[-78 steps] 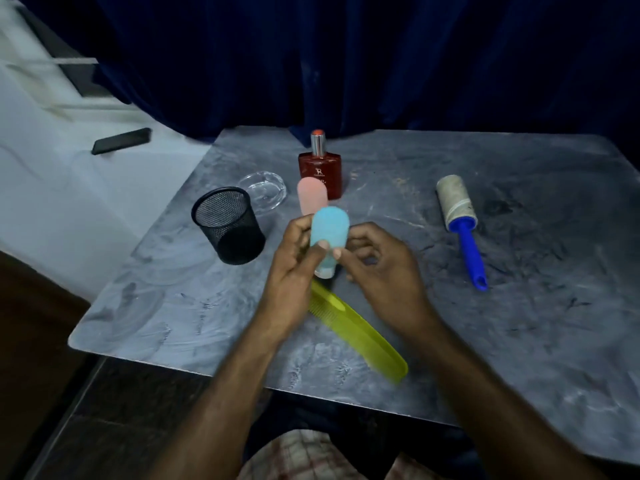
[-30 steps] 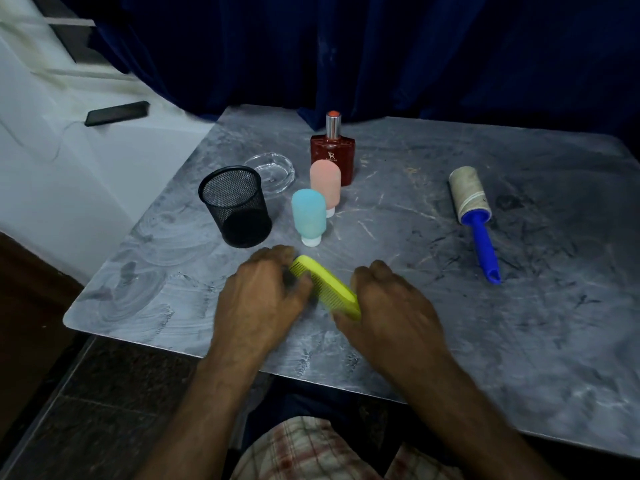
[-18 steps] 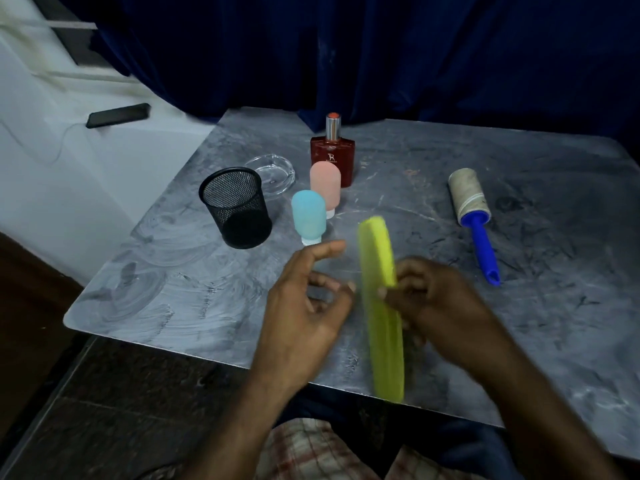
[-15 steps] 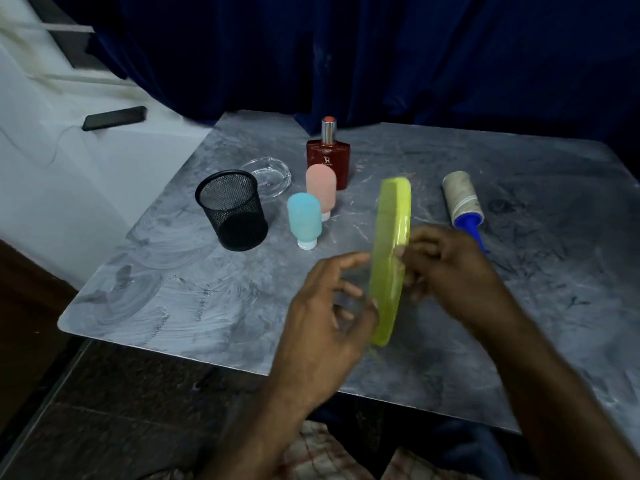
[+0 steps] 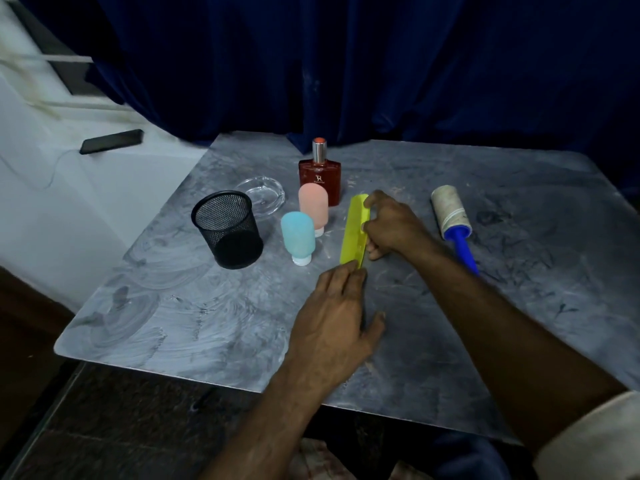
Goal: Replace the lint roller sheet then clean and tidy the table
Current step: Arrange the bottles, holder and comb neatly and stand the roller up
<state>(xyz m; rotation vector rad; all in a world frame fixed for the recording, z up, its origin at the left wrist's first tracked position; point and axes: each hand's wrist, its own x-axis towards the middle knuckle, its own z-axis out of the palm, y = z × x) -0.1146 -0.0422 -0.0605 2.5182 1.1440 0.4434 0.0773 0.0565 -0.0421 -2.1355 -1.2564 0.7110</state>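
Observation:
A yellow-green comb [image 5: 354,233] lies lengthwise on the grey marble table [image 5: 207,317], just right of the blue and pink bottles. My right hand [image 5: 393,225] grips its far half from the right side. My left hand [image 5: 334,323] rests flat on the table with its fingertips touching the comb's near end. The lint roller [image 5: 452,216] with a blue handle and a dirty sheet lies apart on the right.
A black mesh cup [image 5: 227,228], a clear glass dish [image 5: 263,194], a red perfume bottle [image 5: 320,174], a pink bottle [image 5: 313,207] and a blue bottle [image 5: 298,235] stand in the left-centre. A dark phone [image 5: 110,141] lies on the white ledge at left. Dark blue curtain behind.
The comb, held upright in the air half a second ago, has come down onto the table beside the bottles. Both hands moved forward with it.

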